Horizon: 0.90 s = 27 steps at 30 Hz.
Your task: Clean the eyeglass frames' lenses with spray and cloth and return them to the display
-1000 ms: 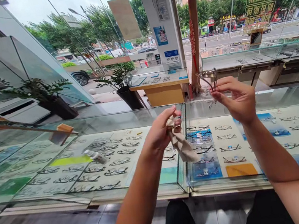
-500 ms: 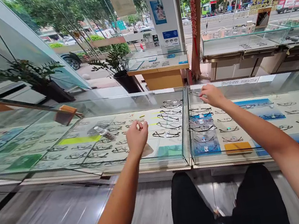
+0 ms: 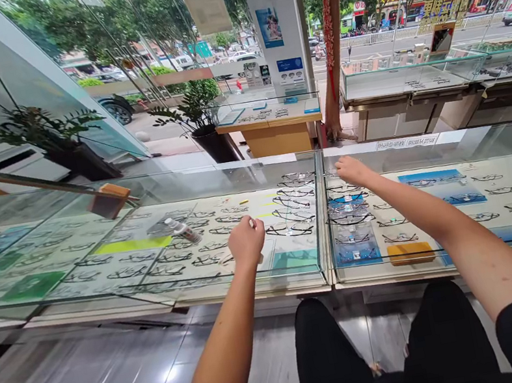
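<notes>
My left hand (image 3: 247, 242) is closed above the glass counter, with a small pale thing showing at its fingertips that I cannot make out. At the back of the right case, my right hand (image 3: 351, 171) has its fingers pressed together; a thin glasses frame beside them is faint, and whether they grip it is unclear. A column of dark glasses (image 3: 295, 229) lies just right of my left hand. Below my right hand, more glasses (image 3: 351, 219) rest over blue cards. A white bottle (image 3: 184, 230) leans to the left of my left hand.
A wooden block (image 3: 109, 200) stands on the left part of the counter (image 3: 213, 176). A small yellow piece (image 3: 244, 201) lies behind my left hand. An orange case (image 3: 410, 253) sits at the front right. Potted plants (image 3: 215, 142) and another display table (image 3: 276, 138) are beyond.
My left hand has moved slightly right and toward me. My right hand has shifted a little left, and the glasses at its fingertips are less visible now.
</notes>
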### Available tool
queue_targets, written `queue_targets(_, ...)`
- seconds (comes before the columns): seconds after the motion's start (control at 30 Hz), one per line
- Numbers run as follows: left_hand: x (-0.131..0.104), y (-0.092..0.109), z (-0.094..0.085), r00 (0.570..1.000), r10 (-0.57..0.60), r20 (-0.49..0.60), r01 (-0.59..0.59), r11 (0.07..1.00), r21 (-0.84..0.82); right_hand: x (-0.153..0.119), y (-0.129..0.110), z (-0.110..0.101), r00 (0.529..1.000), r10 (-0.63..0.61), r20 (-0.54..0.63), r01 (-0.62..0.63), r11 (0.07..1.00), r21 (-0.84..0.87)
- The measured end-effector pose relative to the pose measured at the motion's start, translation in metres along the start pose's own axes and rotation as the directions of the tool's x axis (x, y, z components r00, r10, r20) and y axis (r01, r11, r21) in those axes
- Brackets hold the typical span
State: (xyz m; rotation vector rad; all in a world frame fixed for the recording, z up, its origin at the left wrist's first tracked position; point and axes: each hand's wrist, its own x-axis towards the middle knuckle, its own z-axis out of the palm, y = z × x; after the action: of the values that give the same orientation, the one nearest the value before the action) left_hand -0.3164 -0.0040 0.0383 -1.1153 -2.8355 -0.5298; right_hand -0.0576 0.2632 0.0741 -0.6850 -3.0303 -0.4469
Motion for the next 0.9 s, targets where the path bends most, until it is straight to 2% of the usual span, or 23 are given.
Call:
queue_targets(0.2,-0.002,0.001,-0.002,1.0,0.001,0.007,-0.001,1.0,-0.007,-0.001,0.007,-0.006,0.997,0.044,0.055,-0.046,0.999,0.029)
queue_targets(0.43,-0.004,0.004,-0.005,1.0,-0.018,0.021,0.019,0.999,-0.05,0.003,0.023,-0.018,0.994,0.091,0.051,-0.094,0.994,0.053)
queue_targets(0.9,-0.001,0.003,-0.001,1.0,-0.017,0.019,0.018,0.998,-0.058,-0.007,0.012,-0.004,0.995,0.055,0.08,-0.062,0.994,0.085)
